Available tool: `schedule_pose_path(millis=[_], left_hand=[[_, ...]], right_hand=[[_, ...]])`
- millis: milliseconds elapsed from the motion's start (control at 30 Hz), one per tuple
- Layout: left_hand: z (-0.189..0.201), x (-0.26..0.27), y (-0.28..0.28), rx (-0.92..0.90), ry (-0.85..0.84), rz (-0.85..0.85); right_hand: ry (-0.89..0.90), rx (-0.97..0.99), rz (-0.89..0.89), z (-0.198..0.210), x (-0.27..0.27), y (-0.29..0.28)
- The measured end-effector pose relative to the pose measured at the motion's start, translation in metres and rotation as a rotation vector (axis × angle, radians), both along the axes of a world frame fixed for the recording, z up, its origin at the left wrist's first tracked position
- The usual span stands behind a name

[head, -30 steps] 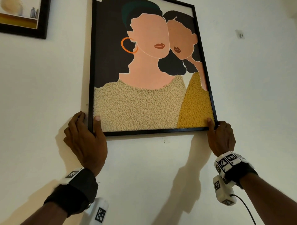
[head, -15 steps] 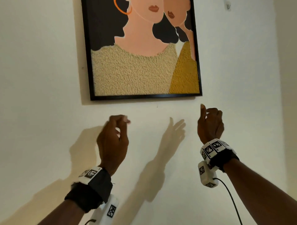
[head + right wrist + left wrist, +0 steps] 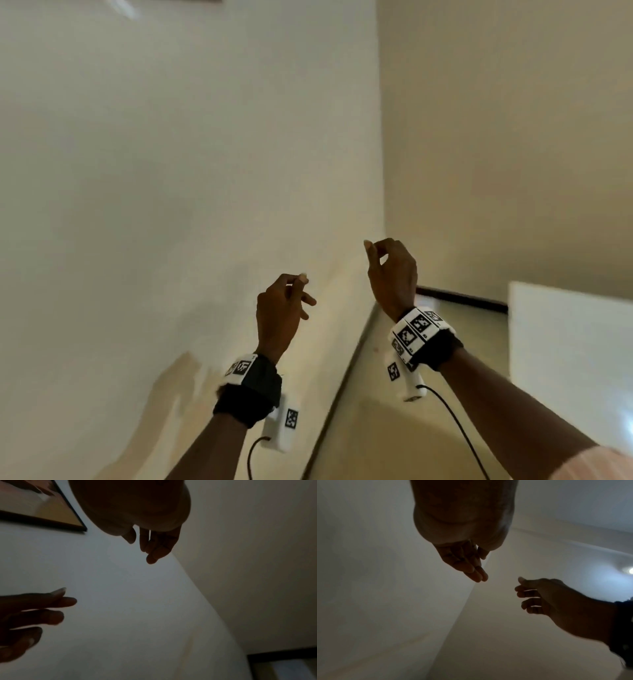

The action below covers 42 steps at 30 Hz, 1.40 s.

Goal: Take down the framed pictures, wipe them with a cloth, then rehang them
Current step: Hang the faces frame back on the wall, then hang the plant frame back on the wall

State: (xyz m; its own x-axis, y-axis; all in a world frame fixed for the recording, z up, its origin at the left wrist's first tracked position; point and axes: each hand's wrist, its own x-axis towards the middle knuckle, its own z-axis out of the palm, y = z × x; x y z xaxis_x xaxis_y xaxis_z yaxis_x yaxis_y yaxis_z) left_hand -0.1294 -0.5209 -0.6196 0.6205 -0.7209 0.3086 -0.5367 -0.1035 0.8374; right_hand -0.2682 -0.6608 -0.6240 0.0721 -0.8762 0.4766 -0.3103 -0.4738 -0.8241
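Left hand (image 3: 279, 310) and right hand (image 3: 392, 274) loosely curled, empty, clear of wall (image 3: 171, 171). Picture (image 3: 51, 516) hangs; likely rehung. Cloth unseen; others unknown.

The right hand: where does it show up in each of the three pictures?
Head: right hand right of centre, empty.
Left wrist: right hand lower right.
Right wrist: right hand top centre.
Shared landmark: the wall corner running behind the hands.
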Motion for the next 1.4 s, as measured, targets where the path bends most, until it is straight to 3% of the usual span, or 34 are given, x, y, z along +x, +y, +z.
schedule_pose_path(millis=[200, 367, 467, 633, 800, 1033, 1200, 1300, 1400], left_hand=[[-0.108, -0.145, -0.05, 0.202, 0.275, -0.308], [-0.181, -0.28, -0.06, 0.391, 0.355, -0.541], [-0.206, -0.364, -0.053, 0.499, 0.384, -0.661], [-0.229, -0.498, -0.029, 0.586, 0.37, -0.78], [-0.245, -0.597, -0.01, 0.658, 0.351, -0.813], [-0.239, -0.746, -0.006, 0.73, 0.345, -0.956], [-0.251, -0.83, -0.014, 0.909, 0.335, -1.046], [-0.263, -0.871, -0.023, 0.96, 0.313, -1.027], [-0.283, -0.906, -0.044, 0.904, 0.262, -0.893]], right_hand=[[0.263, 0.305, -0.283, -0.121, -0.201, 0.019], [0.391, 0.573, -0.514, -0.19, -0.365, 0.084], [0.418, 0.673, -0.632, -0.212, -0.452, 0.12], [0.44, 0.753, -0.747, -0.238, -0.585, 0.169], [0.392, 0.809, -0.786, -0.26, -0.679, 0.212], [0.34, 0.816, -0.943, -0.263, -0.805, 0.254], [0.289, 0.805, -1.078, -0.264, -0.876, 0.267], [0.292, 0.798, -1.113, -0.266, -0.916, 0.27], [0.301, 0.807, -1.154, -0.263, -0.963, 0.265]])
